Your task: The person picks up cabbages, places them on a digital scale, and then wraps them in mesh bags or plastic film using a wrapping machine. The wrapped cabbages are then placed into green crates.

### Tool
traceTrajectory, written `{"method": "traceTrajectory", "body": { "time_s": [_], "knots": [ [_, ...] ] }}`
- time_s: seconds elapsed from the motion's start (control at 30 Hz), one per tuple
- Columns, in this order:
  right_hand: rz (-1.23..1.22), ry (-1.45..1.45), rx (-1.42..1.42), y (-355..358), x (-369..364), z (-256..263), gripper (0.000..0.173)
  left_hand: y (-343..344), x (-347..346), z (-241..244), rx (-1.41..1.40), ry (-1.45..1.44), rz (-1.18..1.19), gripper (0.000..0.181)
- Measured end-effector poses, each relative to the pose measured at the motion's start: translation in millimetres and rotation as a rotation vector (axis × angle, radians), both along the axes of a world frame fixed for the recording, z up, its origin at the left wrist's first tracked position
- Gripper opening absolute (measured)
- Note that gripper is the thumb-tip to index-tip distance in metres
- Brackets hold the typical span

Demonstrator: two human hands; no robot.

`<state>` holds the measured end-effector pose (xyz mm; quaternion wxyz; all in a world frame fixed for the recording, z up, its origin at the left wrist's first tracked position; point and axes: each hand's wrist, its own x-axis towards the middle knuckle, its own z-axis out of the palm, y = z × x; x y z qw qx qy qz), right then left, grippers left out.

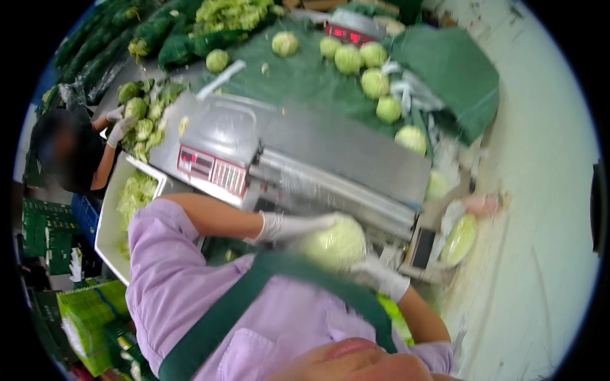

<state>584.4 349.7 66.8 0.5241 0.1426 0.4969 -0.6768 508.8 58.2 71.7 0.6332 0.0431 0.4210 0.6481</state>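
Observation:
A large pale green cabbage [336, 244] is held in front of my chest, between both hands. Its surface is glossy, as if under clear film. My left hand [295, 226], in a white glove, lies along its upper left side. From the lower right, my right hand [384, 277], also gloved, grips it; the fingers are partly blurred. Just beyond the cabbage is a stainless steel wrapping machine [352, 152] with a bar along its near side. A red-framed keypad with a lit display [212, 170] sits at its left.
Several cabbages [375, 83] line the right of a green cloth [295, 76]. A second scale [350, 34] stands behind. At left, a co-worker's gloved hands [121, 128] touch a cabbage [136, 108] beside a white foam box [112, 228] of leaves. An elongated wrapped vegetable [460, 240] lies at right.

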Motion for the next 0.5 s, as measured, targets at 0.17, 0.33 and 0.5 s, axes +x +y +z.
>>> {"method": "traceTrajectory", "body": {
  "time_s": [0.17, 0.33, 0.5],
  "knots": [
    [0.028, 0.335, 0.195, -21.3, 30.0, 4.3, 0.037, -18.0, 53.7, -1.1, -0.264, 0.304, 0.183, 0.07],
    [-0.594, -0.045, -0.208, 17.5, 75.7, -19.8, 0.04, -62.9, 110.6, -35.7, -0.529, 0.724, 0.354, 0.025],
    [-0.366, 0.553, 0.471, 8.1, 104.2, 2.2, 0.04, -28.1, 113.8, -26.4, -0.239, 0.89, 0.708, 0.032]
  ]
}}
